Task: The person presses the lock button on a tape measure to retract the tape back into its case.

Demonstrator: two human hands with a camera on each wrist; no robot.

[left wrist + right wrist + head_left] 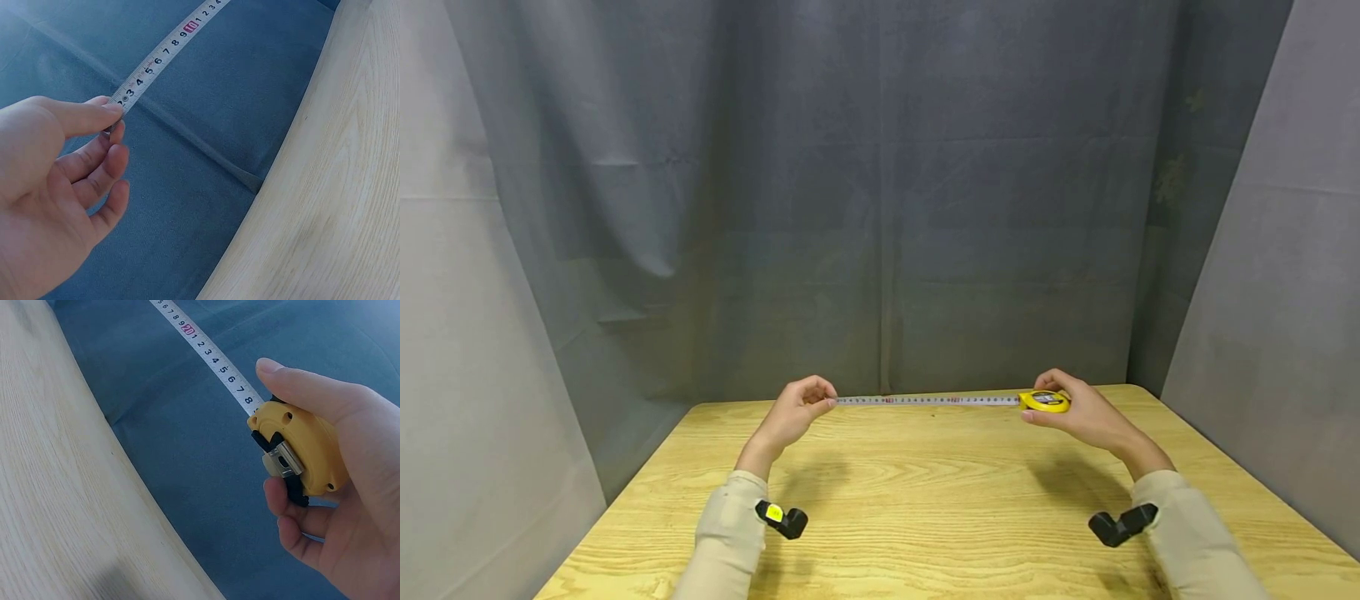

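A yellow tape measure case [1045, 401] [300, 450] sits in my right hand [1078, 412] [331, 481], thumb over its top and fingers curled beneath. Its white blade [928, 400] [164, 55] [206, 353] runs out to the left above the far edge of the wooden table [925, 500]. My left hand [797, 412] [56, 181] pinches the blade's end between thumb and forefinger, near the 2 cm mark. Both hands hover above the tabletop.
Grey cloth [880, 208] hangs behind the table and along both sides. Black wrist-camera mounts [784, 518] [1122, 525] sit on the two beige sleeves. The table's bare wood [337, 206] [56, 506] stretches toward me.
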